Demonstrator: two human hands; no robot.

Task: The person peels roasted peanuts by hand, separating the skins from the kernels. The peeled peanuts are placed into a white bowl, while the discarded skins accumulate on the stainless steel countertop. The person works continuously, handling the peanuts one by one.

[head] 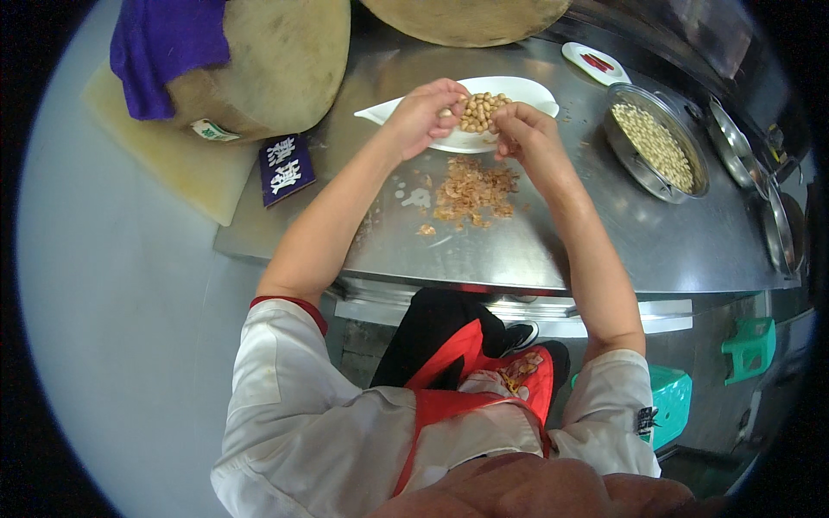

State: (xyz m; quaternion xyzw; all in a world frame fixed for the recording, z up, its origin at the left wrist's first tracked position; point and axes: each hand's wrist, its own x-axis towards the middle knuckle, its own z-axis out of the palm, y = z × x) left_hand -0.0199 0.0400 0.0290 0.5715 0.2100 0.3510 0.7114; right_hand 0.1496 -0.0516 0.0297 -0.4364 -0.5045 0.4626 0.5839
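Both my hands are over a white oval plate with a pointed end [447, 141], which holds a pile of tan peanuts [480, 111]. My left hand [432, 116] is at the pile's left side, its fingers curled with a pale peanut [445, 112] between them. My right hand [526, 133] is at the pile's right side, thumb and fingertips pinched together; whether something is between them cannot be made out. Below the plate, papery brown skins [476, 191] lie heaped on the steel table. A steel bowl [649, 184] of pale peanuts [654, 146] stands to the right.
A small white plate with red pieces [620, 74] is at the back. Round wooden blocks [291, 58] stand at upper left, one draped with a purple cloth [170, 45]. Steel pans [735, 146] are at far right. Green stools [670, 401] stand below the steel table's edge [518, 281].
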